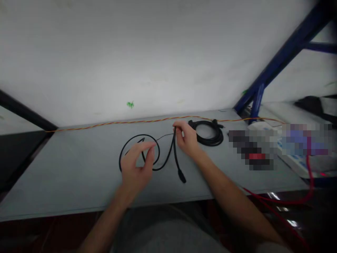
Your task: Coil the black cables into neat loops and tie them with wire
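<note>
My right hand (186, 137) is closed on a black cable (168, 156), pinching it so that one end hangs down with a black connector (181, 176) on it. The rest of this cable lies in a loose loop on the grey table, partly behind my left hand. My left hand (137, 163) is in a pinch, thumb and forefinger together. A thin dark wire tie (165, 135) runs from the cable at my right fingers to my left fingertips, which appear to hold its end.
A coiled black cable (210, 140) lies right of my right hand. A twisted red-yellow wire (126, 122) runs along the table's (73, 168) back edge by the white wall. Rightward are a power strip (292, 154), blurred-out items, a red cable (312, 175) and a blue frame (273, 63).
</note>
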`<state>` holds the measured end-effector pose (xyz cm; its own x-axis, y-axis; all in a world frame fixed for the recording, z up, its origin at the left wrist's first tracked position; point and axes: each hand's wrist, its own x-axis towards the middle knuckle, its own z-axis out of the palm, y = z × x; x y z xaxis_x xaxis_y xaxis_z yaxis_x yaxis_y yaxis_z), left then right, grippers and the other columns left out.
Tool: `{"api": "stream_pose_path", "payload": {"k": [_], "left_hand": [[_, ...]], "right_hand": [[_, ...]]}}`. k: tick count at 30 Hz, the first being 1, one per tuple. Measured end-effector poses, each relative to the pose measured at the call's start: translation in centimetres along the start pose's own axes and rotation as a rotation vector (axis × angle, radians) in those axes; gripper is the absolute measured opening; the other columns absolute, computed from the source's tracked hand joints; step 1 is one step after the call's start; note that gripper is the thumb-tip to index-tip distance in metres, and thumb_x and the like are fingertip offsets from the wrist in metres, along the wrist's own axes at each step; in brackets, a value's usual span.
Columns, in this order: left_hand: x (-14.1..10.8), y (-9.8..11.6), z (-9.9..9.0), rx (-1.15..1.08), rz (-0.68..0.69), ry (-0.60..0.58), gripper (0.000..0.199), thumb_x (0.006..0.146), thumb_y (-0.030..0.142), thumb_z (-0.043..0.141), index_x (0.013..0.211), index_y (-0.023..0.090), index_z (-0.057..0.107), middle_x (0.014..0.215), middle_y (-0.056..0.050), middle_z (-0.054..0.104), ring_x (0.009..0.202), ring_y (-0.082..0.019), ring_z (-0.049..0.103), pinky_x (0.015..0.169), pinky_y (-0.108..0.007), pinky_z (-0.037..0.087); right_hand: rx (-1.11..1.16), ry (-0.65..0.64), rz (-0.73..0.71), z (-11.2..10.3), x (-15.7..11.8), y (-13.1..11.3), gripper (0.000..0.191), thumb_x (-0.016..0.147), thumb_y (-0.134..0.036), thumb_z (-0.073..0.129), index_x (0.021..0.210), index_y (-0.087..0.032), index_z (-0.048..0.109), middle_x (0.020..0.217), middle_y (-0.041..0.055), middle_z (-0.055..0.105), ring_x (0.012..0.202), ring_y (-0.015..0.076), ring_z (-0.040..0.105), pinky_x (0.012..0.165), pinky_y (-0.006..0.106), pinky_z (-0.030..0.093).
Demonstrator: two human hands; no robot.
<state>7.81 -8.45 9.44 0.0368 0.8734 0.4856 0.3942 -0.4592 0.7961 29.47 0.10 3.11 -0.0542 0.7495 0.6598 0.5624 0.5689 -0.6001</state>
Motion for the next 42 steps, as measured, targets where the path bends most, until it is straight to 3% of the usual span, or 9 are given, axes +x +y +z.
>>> {"api": "stream_pose_path", "payload": {"k": [5,9,12,17,21,26,31,35,42], "left_hand": [[-2.6,-3.2,-2.5,0.624,0.041,0.047,0.053,0.084,0.050,0.079,0.126,0.020,0.070,0.140,-0.017,0.065,0.130,-0.038,0.061,0.111,-0.057,0.048],[-4.5,-5.2,-3.8,0.571,-0.164,-0.146,0.031,0.098,0.048,0.061,0.112,0.022,0.071,0.110,-0.010,0.078,0.103,-0.030,0.074,0.093,-0.046,0.057],[-5.4,-5.6,-4.7,0.523,-0.106,-0.247,0.029,0.102,0.044,0.053,0.108,0.022,0.071,0.104,-0.009,0.079,0.097,-0.027,0.074,0.105,-0.050,0.051],[-6.0,-5.2,-5.7,0.598,-0.006,-0.410,0.034,0.098,0.042,0.061,0.125,0.022,0.067,0.116,-0.011,0.077,0.111,-0.032,0.070,0.119,-0.067,0.029],[-6.1,-5.1,-6.4,0.636,-0.007,-0.509,0.045,0.093,0.046,0.068,0.131,0.022,0.066,0.092,-0.005,0.075,0.097,-0.030,0.071,0.121,-0.072,0.017],[-6.1,-5.7,-7.4,0.611,-0.009,-0.504,0.048,0.091,0.046,0.071,0.133,0.024,0.065,0.106,-0.007,0.071,0.104,-0.029,0.069,0.118,-0.063,0.030],[-6.0,-5.7,-8.1,0.629,0.010,-0.550,0.023,0.087,0.044,0.075,0.097,0.023,0.074,0.103,-0.007,0.065,0.102,-0.029,0.064,0.113,-0.060,0.036],[-6.3,-5.9,-8.1,0.512,0.004,-0.478,0.020,0.090,0.037,0.072,0.081,0.021,0.063,0.107,-0.009,0.065,0.103,-0.028,0.060,0.099,-0.050,0.050],[-6.2,-6.3,-8.1,0.124,-0.241,-0.183,0.035,0.090,0.044,0.074,0.115,0.021,0.064,0.114,-0.008,0.069,0.083,-0.018,0.066,0.075,-0.032,0.061]], "right_hand": [[-0.068,0.096,0.062,0.1,-0.1,-0.2,0.026,0.103,-0.029,0.041,0.110,-0.021,0.065,0.101,0.0105,0.071,0.093,0.0245,0.064,0.090,0.040,0.051],[-0.119,0.234,0.076,-0.8,0.2,-0.4,0.029,0.104,-0.035,0.043,0.098,-0.020,0.067,0.091,0.0090,0.065,0.085,0.0240,0.059,0.084,0.039,0.049],[-0.096,0.300,0.133,-1.1,0.6,-0.2,0.033,0.103,-0.040,0.047,0.087,-0.019,0.068,0.085,0.0070,0.062,0.080,0.0220,0.058,0.077,0.035,0.047],[-0.001,0.144,0.330,-0.3,0.7,0.5,0.035,0.098,-0.041,0.051,0.088,-0.017,0.073,0.073,0.0032,0.066,0.067,0.0189,0.056,0.067,0.031,0.042],[0.043,0.061,0.413,0.6,0.3,0.4,0.035,0.093,-0.040,0.053,0.078,-0.017,0.074,0.067,0.0022,0.065,0.068,0.0198,0.059,0.066,0.030,0.042],[0.136,-0.032,0.533,1.0,0.1,0.2,0.039,0.092,-0.044,0.054,0.072,-0.017,0.072,0.053,0.0000,0.056,0.051,0.0170,0.055,0.053,0.028,0.040],[0.203,-0.099,0.574,1.2,0.0,0.2,0.044,0.093,-0.045,0.051,0.100,-0.012,0.079,0.055,0.0002,0.062,0.042,0.0153,0.053,0.046,0.027,0.040],[0.111,-0.202,0.538,1.6,-0.1,0.0,0.042,0.096,-0.042,0.047,0.091,-0.014,0.078,0.056,0.0014,0.065,0.045,0.0156,0.054,0.049,0.027,0.039],[0.066,-0.365,0.432,4.2,-1.2,-1.6,0.042,0.097,-0.031,0.051,0.059,-0.019,0.063,0.054,0.0003,0.063,0.056,0.0157,0.057,0.059,0.026,0.035]]}}
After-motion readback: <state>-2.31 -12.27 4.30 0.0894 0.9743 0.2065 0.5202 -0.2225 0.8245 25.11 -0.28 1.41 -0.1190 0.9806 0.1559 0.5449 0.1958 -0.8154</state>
